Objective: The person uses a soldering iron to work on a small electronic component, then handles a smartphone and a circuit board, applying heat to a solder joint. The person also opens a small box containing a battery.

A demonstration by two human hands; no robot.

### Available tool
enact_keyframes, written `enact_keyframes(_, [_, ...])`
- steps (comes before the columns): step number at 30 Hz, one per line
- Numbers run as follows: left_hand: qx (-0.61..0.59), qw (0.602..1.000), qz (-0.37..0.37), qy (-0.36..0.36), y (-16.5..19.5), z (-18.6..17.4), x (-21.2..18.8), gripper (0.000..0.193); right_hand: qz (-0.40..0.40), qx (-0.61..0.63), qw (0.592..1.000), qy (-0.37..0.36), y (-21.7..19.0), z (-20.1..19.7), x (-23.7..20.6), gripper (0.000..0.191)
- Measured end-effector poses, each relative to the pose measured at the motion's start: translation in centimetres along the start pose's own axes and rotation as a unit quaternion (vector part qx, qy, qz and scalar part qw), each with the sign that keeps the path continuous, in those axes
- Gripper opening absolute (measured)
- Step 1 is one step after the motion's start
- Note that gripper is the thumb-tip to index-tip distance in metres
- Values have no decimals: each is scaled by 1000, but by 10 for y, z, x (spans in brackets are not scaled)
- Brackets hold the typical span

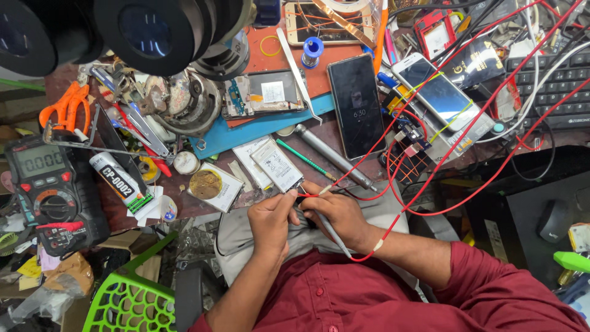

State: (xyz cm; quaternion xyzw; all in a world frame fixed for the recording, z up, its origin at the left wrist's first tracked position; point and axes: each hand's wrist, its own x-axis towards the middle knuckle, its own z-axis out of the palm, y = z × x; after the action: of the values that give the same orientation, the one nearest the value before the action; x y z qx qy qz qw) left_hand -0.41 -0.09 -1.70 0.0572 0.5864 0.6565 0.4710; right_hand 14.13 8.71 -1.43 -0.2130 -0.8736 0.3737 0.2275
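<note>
My left hand (270, 218) pinches the near corner of a flat white phone battery (278, 165), fingers closed on its edge at the bench's front, just at 6 o'clock from the blue mat (258, 129). My right hand (338, 212) is curled shut around a grey probe (329, 230) trailing a red lead (424, 209), its tip at the same battery corner. A black phone (356, 104) lies at 1 o'clock from the battery; a multimeter (46, 190) sits far off at 9 o'clock.
</note>
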Motion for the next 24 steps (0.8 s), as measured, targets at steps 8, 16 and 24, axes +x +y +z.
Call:
enact_keyframes(8, [2,1000,3,-1,-1,0,0,28,6,5,1000,-2,1,1,-1,17])
enact_keyframes(16, [-3,1000,-1,-2,1,1,-1,28,0,3,1000,-7,-2,-1,0,15])
enact_keyframes(24, [-8,1000,-3,-5,2,1,-2,25,7,0,1000,-8,-4,-2,1,15])
